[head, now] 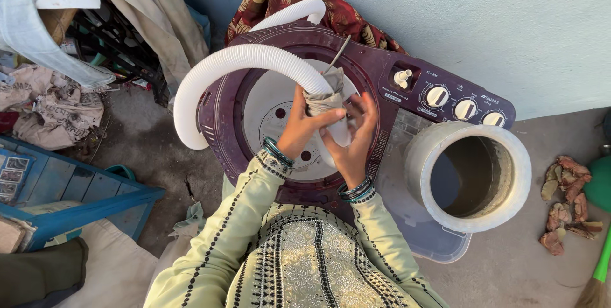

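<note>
- Cloth (pixel 326 95) is bunched over the end of the white ribbed hose (pixel 254 60), above the open wash tub (pixel 280 114) of the maroon twin-tub washing machine (pixel 407 101).
- My left hand (pixel 302 126) is closed around the cloth from the left, gripping it where it wraps the hose mouth.
- My right hand (pixel 353 139) holds the lower part of the bundle from the right, fingers curled (I can't see exactly what lies under them).
- To do this well, I judge I should keep the cloth pulled snug and even around the hose, with the left hand steady while the right works.
- The cloth sits between both hands, touching each, over the tub's centre.
- The spinner tub (pixel 471 174) stands open well to my right.
</note>
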